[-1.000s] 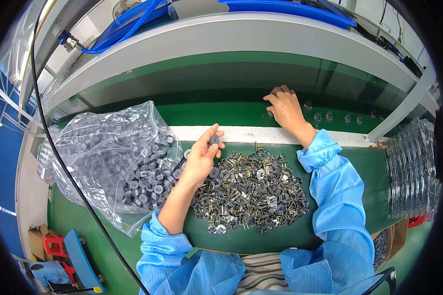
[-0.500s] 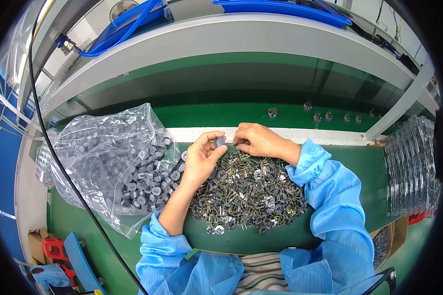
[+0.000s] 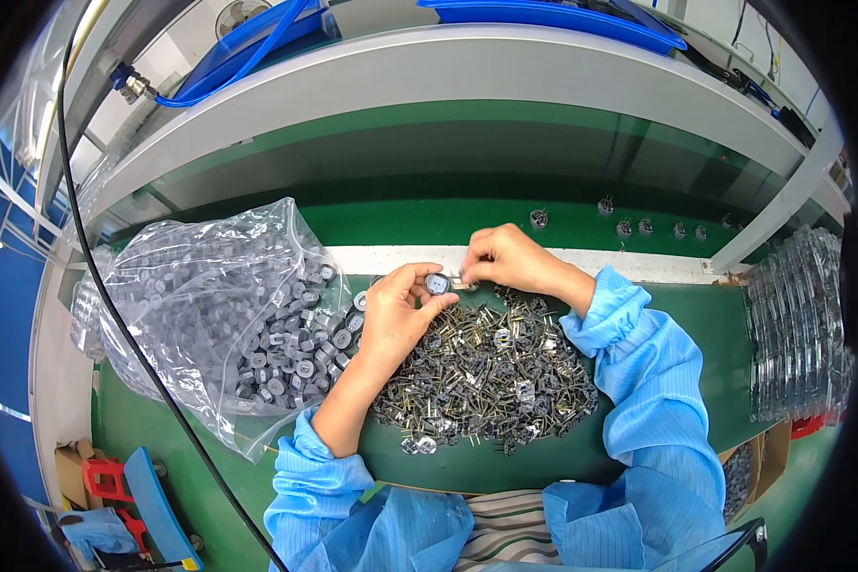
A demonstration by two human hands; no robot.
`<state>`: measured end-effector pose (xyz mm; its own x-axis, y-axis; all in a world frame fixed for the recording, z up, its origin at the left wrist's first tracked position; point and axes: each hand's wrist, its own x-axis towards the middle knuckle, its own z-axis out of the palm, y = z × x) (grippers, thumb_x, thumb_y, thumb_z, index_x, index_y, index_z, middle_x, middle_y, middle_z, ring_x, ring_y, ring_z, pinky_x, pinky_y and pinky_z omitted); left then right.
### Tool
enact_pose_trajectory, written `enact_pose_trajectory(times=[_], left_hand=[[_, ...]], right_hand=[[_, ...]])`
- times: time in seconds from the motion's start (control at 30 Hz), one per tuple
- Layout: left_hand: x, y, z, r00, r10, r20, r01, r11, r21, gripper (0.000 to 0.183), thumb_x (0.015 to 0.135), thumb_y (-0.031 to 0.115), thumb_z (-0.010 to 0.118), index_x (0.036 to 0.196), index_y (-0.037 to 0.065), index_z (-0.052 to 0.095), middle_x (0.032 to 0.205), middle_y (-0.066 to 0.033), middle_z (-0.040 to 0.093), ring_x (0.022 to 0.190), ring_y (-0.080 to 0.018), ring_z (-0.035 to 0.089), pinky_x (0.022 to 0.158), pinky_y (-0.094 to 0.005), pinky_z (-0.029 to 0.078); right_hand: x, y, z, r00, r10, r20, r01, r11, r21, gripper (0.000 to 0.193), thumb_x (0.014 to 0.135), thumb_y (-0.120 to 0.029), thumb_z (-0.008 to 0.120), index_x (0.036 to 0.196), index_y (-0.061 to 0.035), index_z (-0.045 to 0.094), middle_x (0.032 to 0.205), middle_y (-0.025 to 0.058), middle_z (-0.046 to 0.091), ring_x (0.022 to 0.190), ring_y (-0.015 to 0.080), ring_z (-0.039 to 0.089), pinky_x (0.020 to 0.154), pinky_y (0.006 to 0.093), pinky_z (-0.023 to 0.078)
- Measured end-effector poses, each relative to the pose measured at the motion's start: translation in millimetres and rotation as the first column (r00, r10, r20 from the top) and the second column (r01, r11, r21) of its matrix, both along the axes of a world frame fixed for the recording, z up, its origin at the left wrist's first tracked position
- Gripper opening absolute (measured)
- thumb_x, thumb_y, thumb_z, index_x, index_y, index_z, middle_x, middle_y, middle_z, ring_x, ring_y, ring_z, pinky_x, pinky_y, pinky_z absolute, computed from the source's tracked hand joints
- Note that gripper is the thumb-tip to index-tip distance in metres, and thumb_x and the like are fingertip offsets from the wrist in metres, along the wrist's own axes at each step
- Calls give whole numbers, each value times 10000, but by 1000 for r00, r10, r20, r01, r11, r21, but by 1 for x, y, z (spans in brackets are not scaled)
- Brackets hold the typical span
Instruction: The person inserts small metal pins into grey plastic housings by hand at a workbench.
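Note:
Between the thumb and fingers of my left hand [image 3: 391,313] is a small dark-grey round cap [image 3: 438,283] with a paler face. Close beside it, my right hand [image 3: 517,259] pinches a small part with thin metal pins [image 3: 459,283], its body mostly covered by the fingertips. Both hands are over the far edge of a heap of dark parts with brassy pins [image 3: 486,372]. Left of that heap, many loose grey caps [image 3: 296,355] spill from a large clear plastic bag [image 3: 186,276].
A white rail [image 3: 629,264] runs behind the hands. Beyond it, several pinned parts [image 3: 623,229] stand on a green strip. Stacked clear trays [image 3: 799,334] are at the right. A black cable [image 3: 153,377] crosses the left side; a grey beam [image 3: 505,67] spans the back.
My left hand has turned and moved slightly right, so the cap's paler face now shows. My right hand has lifted a little, and a pinned part shows between the hands.

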<state>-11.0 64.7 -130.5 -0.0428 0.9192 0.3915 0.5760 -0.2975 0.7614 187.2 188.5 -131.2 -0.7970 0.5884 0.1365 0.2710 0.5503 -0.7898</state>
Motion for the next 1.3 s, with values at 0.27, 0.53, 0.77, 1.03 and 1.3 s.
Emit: enact_pose_trajectory(times=[0.27, 0.53, 0.77, 1.03, 1.3], left_hand=[[-7, -2, -2, 997, 67, 29, -64, 992, -113, 420, 709, 97, 894, 1021, 16, 624, 792, -60, 713, 671, -112, 668, 601, -258, 535], [-7, 1, -4, 984, 56, 167, -38, 993, -110, 370, 736, 47, 875, 981, 4, 602, 814, -51, 721, 690, -87, 656, 603, -250, 532], [1, -4, 7, 961, 4, 277, 58, 974, -218, 343, 763, 38, 870, 976, 6, 603, 780, -1, 686, 635, 8, 532, 554, -181, 459], [4, 0, 2, 907, -60, 418, 137, 978, -156, 331, 772, 45, 864, 980, -4, 611, 726, 22, 658, 605, 3, 516, 544, -178, 450], [-3, -1, 1, 928, -81, 364, 154, 972, -177, 329, 774, 46, 865, 985, -5, 617, 807, -16, 698, 640, -5, 561, 575, -184, 479]], right_hand=[[-12, -31, 28, 984, 131, -120, -116, 985, 125, 78, 844, -105, 747, 880, -38, 729, 836, 83, 669, 830, 231, 666, 741, 357, 529], [-13, -35, 33, 960, 41, -276, 67, 927, 368, 43, 812, -64, 755, 851, -54, 739, 846, 62, 683, 840, 235, 641, 736, 360, 523], [-18, -42, 31, 950, 15, -312, 136, 880, 456, 125, 766, -70, 792, 800, -39, 676, 818, 56, 667, 800, 236, 623, 737, 376, 491], [-18, -39, 19, 934, 43, -354, 120, 896, 427, 154, 759, -43, 783, 834, -57, 649, 838, 47, 644, 821, 250, 611, 728, 386, 476], [-21, -44, 27, 905, 43, -423, 92, 952, 292, 131, 798, -33, 780, 812, -8, 652, 794, 81, 643, 796, 243, 610, 676, 374, 488]])
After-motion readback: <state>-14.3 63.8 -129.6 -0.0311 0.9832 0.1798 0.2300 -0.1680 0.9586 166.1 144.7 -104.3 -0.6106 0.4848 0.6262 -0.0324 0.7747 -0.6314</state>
